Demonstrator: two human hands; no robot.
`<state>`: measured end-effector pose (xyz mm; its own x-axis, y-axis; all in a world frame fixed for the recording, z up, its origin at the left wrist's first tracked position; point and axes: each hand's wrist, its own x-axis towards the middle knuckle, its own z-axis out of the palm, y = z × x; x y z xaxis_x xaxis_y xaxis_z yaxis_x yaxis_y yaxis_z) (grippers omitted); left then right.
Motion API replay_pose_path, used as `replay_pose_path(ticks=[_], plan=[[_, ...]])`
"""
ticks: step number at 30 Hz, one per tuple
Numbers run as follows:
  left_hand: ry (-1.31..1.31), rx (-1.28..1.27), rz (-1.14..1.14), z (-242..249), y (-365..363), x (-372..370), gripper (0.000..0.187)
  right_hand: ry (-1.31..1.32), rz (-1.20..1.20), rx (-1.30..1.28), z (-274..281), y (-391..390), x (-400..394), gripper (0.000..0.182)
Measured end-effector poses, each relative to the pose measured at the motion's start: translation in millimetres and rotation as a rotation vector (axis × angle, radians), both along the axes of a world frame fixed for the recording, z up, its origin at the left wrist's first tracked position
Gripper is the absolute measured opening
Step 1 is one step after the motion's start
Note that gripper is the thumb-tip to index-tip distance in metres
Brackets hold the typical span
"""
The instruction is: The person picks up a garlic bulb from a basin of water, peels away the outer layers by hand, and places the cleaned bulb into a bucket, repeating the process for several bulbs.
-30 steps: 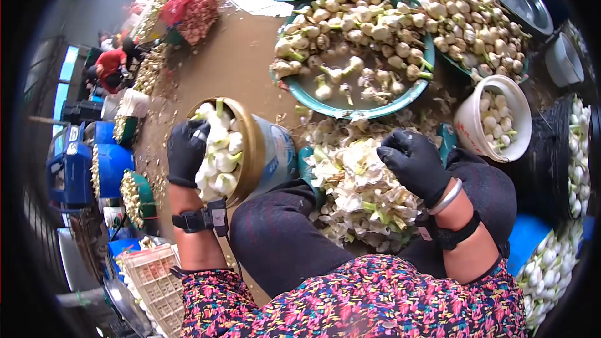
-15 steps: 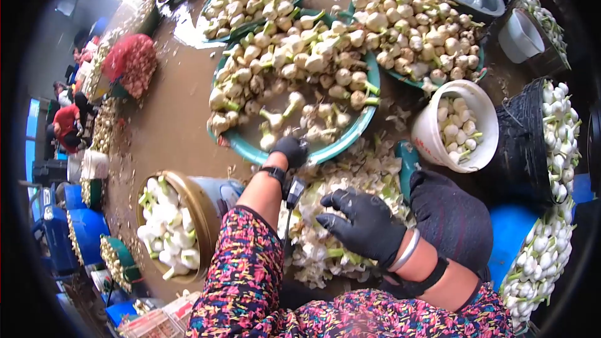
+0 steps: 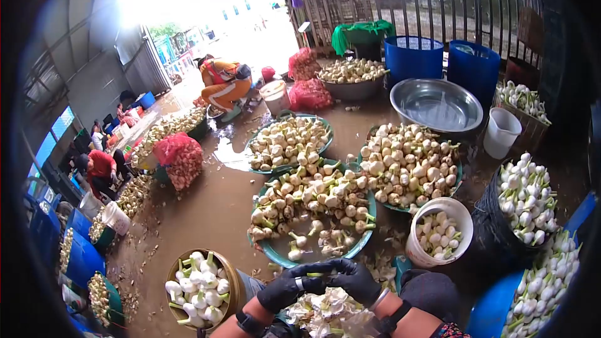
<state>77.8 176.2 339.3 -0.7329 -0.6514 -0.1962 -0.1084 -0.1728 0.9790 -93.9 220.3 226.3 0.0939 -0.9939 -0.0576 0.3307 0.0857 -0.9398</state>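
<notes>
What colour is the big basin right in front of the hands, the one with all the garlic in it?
The basin is teal green, seen best in the head view.

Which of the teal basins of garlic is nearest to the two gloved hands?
The middle teal basin, directly beyond both hands; the other two lie farther back.

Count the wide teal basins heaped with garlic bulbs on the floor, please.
3: nearest teal basin before the gloved hands, one behind it, one right. Others may be hidden.

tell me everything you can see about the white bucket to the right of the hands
The round white plastic bucket stands upright and open on the wet brown floor, roughly half full of peeled white garlic bulbs, a few with green stems. It sits between the teal basin and a dark woven basket. No hand touches it.
</notes>
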Motion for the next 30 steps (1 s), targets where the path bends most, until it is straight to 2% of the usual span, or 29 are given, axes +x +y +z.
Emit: replay_pose_path(ticks=[2,3,4,5,6,8,9,10,11,12,13,15,16,17,19,20,21,24,25,27,29,30], plan=[[0.03,-0.115,0.063,-9,17,8,0.032,-0.227,0.047,0.074,9,7,6,0.046],[0.055,-0.219,0.119,-18,25,12,0.031,-0.223,0.051,0.072,12,10,9,0.046],[-0.007,-0.343,0.17,-28,27,13,0.029,-0.161,0.079,0.112,14,13,10,0.046],[-0.006,-0.343,0.168,-41,26,17,0.029,-0.1,0.105,0.153,15,16,13,0.046],[-0.021,-0.363,0.237,-53,23,19,0.027,-0.1,0.041,0.019,12,18,20,0.048],[-0.018,-0.349,0.362,-67,24,17,0.025,0.264,-0.058,-0.242,12,19,23,0.045],[-0.014,-0.348,0.356,-73,24,16,0.025,0.425,-0.121,-0.363,15,19,23,0.044],[0.007,-0.359,0.367,-82,21,16,0.024,0.427,-0.131,-0.363,12,17,23,0.044],[0.028,-0.37,0.377,-77,19,11,0.023,0.319,-0.107,-0.336,11,14,22,0.042],[0.043,-0.23,0.417,-72,17,7,0.022,0.213,-0.093,-0.304,11,13,20,0.04],[-0.009,-0.235,0.44,-66,19,2,0.019,0.407,-0.143,-0.34,13,16,17,0.04],[-0.152,-0.596,0.365,-89,12,6,0.017,0.218,-0.178,-0.288,-5,12,23,0.04],[-0.216,-0.699,0.334,-97,7,10,0.016,0.203,-0.164,-0.3,-16,9,25,0.039],[-0.025,-0.412,0.405,-92,11,8,0.017,0.042,-0.127,-0.167,-23,8,24,0.038],[0.099,-0.024,0.394,-45,23,1,0.018,-0.184,-0.023,0.018,-13,6,12,0.038],[-0.022,-0.549,0.286,-62,18,8,0.02,-0.181,-0.029,0.021,-15,6,11,0.038],[-0.021,-0.547,0.283,-65,16,12,0.02,-0.12,-0.048,0.015,-19,5,13,0.038],[0.044,-0.164,0.374,-47,22,4,0.02,0.0,-0.08,-0.058,-19,5,20,0.037],[0.04,-0.16,0.37,-49,22,5,0.02,0.055,-0.089,-0.125,-18,7,23,0.037],[0.013,-0.295,0.407,-57,21,6,0.019,0.025,-0.046,-0.102,-12,8,23,0.037],[0.017,-0.285,0.411,-64,19,8,0.018,-0.107,-0.008,-0.07,-20,8,22,0.036],[-0.017,-0.321,0.397,-58,20,7,0.018,-0.345,0.027,0.028,-14,8,21,0.035]])
